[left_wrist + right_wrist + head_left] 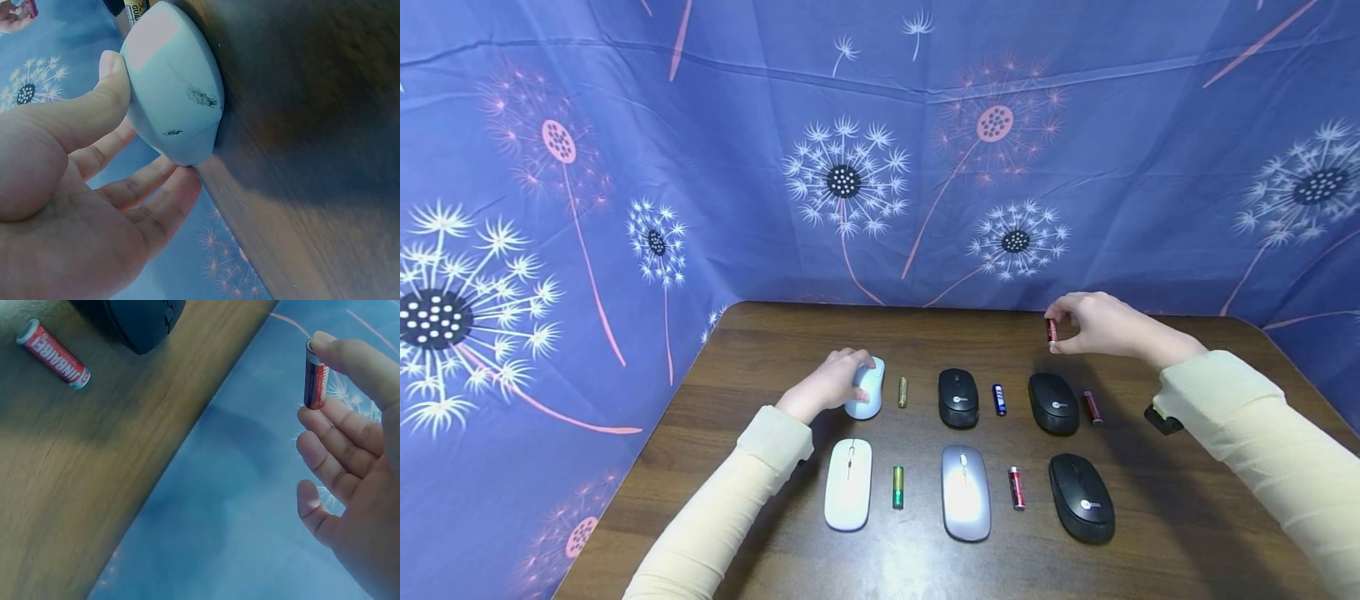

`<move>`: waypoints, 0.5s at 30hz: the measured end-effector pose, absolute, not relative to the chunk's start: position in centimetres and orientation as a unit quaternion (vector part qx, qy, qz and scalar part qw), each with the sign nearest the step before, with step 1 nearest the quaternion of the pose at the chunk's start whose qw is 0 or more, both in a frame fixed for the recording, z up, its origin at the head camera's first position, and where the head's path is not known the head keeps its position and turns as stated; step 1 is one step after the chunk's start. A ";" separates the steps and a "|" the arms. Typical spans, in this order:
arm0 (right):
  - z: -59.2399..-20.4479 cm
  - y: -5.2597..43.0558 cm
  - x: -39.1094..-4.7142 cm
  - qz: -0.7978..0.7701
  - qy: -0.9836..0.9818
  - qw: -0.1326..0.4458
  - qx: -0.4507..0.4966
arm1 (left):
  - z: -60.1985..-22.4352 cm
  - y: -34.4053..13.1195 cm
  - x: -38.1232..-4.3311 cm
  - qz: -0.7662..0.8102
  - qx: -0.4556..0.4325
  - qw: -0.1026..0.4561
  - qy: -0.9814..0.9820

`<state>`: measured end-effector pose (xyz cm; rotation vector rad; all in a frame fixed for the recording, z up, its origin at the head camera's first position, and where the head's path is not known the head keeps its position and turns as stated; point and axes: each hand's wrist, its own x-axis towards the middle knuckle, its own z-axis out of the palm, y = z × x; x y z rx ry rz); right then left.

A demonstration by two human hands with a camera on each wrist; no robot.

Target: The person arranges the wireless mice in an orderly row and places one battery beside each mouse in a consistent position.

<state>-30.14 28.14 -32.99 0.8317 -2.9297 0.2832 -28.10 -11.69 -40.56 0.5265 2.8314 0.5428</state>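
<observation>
At the left of the back row, a light blue computer mouse (pixel 867 390) is gripped by my left hand (pixel 831 382). In the left wrist view the thumb lies along one side of this mouse (pixel 172 81), which has dark scuffs, and fingers touch its end. Above the table's back part, my right hand (pixel 1097 323) pinches a red battery (pixel 1052 332) upright by its ends between thumb and fingers. The right wrist view shows that battery (pixel 316 375) off the table, its other fingers loosely bent. A black mouse (pixel 1053 403) and a dark red battery (pixel 1092 407) lie nearest below.
On the wooden table (pixel 760 342) lie a gold battery (pixel 902 392), black mouse (pixel 958 398) and blue battery (pixel 999 400). The front row holds a white mouse (pixel 848 485), green battery (pixel 898 487), grey mouse (pixel 966 493), red battery (pixel 1017 488) and black mouse (pixel 1081 498). A dandelion-print cloth (pixel 737 208) hangs behind.
</observation>
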 end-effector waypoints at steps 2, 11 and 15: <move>-32.8 28.4 -29.6 0.093 -0.954 0.049 0.280 | -40.6 -11.7 -28.1 0.184 0.179 0.106 0.961; -32.2 29.6 -26.8 0.076 -0.947 0.090 0.299 | -40.5 -11.8 -28.0 0.184 0.177 0.106 0.961; -32.0 30.1 -25.7 0.070 -0.943 0.114 0.305 | -40.5 -11.8 -28.0 0.187 0.178 0.107 0.960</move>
